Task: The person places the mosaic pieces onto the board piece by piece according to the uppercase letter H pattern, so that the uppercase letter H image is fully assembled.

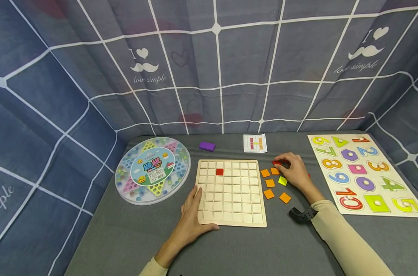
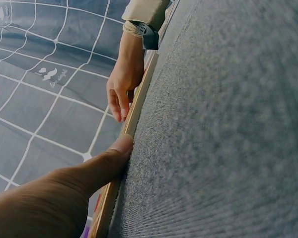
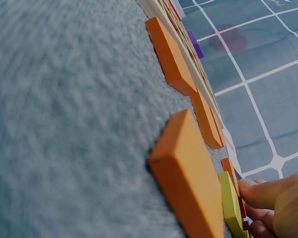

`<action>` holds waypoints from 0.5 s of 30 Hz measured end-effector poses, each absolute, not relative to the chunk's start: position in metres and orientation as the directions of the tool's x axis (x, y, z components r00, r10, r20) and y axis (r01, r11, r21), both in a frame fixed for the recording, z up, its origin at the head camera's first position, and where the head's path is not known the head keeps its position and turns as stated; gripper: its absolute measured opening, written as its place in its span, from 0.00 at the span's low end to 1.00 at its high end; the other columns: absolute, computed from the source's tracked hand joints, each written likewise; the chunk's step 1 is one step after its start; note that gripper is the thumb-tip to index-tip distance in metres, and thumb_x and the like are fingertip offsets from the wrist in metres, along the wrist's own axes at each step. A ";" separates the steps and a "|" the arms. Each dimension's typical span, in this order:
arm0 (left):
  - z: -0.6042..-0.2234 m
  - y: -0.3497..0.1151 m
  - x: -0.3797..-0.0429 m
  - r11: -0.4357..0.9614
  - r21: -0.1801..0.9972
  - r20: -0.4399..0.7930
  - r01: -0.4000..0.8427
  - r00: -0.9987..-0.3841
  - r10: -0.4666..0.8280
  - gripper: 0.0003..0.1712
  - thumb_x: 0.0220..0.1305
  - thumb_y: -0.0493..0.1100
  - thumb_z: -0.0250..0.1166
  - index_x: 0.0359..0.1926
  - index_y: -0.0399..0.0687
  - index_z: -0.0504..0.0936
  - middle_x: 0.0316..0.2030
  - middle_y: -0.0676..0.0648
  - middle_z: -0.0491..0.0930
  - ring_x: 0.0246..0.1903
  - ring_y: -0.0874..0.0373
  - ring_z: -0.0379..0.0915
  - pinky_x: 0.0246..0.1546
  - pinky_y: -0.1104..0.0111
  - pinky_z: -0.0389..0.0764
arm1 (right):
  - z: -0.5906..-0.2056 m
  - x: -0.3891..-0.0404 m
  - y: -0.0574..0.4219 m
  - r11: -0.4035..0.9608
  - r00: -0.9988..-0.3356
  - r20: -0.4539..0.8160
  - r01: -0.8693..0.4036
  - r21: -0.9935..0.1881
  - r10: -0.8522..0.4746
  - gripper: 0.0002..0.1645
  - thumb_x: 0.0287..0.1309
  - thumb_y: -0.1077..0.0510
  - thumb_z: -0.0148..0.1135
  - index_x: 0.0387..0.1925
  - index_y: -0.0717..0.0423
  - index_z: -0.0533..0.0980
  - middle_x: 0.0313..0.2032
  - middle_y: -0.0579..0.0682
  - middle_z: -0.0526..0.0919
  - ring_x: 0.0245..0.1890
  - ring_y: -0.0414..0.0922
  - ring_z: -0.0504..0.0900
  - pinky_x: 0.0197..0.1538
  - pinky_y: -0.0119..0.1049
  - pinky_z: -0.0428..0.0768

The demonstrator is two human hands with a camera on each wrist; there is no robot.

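A square wooden grid board (image 1: 231,193) lies on the table, with one red tile (image 1: 219,172) in a cell of its upper rows. My left hand (image 1: 192,214) rests at the board's near left corner, straight fingers along the left side and thumb against the near edge. To the right of the board, my right hand (image 1: 293,168) pinches a red square tile (image 1: 276,163) between thumb and fingers. Close by lie several orange tiles (image 1: 270,183) and a yellow-green tile (image 1: 282,181). In the right wrist view, the thumb is just behind the yellow-green tile (image 3: 230,203).
A round Chinese checkers set (image 1: 153,170) lies at left. Behind the board are a purple block (image 1: 207,146) and a pattern card (image 1: 255,143). A number-and-shape puzzle board (image 1: 366,174) lies at right. Gridded curtains (image 1: 243,61) enclose the table's back and sides.
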State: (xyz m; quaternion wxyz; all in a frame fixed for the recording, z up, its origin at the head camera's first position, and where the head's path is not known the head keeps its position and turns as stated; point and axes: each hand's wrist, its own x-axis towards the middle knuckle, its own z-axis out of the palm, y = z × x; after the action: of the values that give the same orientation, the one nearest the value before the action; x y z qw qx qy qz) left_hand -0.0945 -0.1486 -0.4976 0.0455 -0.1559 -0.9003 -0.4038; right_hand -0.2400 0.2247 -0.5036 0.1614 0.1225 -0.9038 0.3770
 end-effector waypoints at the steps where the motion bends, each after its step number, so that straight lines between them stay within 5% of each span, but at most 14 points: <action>1: -0.498 -0.149 -0.094 0.625 0.712 0.211 0.321 -0.946 0.246 0.73 0.31 0.52 0.85 0.75 0.36 0.52 0.75 0.33 0.48 0.74 0.40 0.45 0.64 0.41 0.49 | -0.504 -0.240 0.225 0.688 -0.919 0.382 -0.342 -0.640 -0.102 0.11 0.54 0.66 0.71 0.41 0.61 0.83 0.42 0.59 0.82 0.37 0.50 0.68 0.40 0.36 0.62; 15: -0.498 -0.148 -0.095 0.636 0.691 0.240 0.342 -0.939 0.245 0.72 0.31 0.51 0.85 0.74 0.34 0.53 0.74 0.31 0.49 0.72 0.37 0.48 0.62 0.40 0.51 | -0.501 -0.245 0.223 0.713 -0.924 0.365 -0.330 -0.619 -0.111 0.09 0.54 0.63 0.71 0.39 0.59 0.83 0.39 0.58 0.82 0.36 0.49 0.69 0.41 0.39 0.62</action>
State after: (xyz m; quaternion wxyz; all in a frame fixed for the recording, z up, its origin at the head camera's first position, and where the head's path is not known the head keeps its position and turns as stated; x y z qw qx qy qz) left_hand -0.0948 -0.1479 -0.4977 0.0619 -0.1627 -0.9024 -0.3943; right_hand -0.2450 0.2227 -0.5010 0.1522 0.1208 -0.9129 0.3591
